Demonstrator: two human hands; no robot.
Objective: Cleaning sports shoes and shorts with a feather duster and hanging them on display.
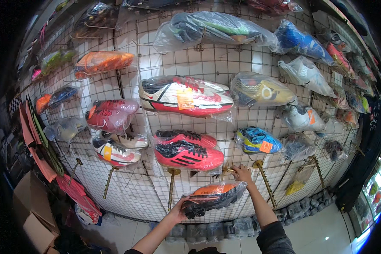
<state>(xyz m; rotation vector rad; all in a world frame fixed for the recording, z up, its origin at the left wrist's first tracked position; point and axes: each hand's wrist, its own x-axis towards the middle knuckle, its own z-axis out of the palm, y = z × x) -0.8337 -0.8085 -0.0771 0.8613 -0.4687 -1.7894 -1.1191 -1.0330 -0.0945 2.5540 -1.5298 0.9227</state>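
Note:
My left hand grips the toe end of a black and orange football shoe wrapped in clear plastic, low in front of the wire grid. Above the shoe's other end, my right hand is closed with its fingertips on a brass-coloured hook that sticks out from the grid. Just over the hands hangs a bagged pair of red shoes with black stripes. A bagged blue and yellow shoe hangs above and to the right of my right hand.
Bagged shoes cover the wire grid, among them a large white and red pair. Brass-coloured rods jut toward me below. Dark wrapped bundles line the wall's foot. An opened cardboard box stands left.

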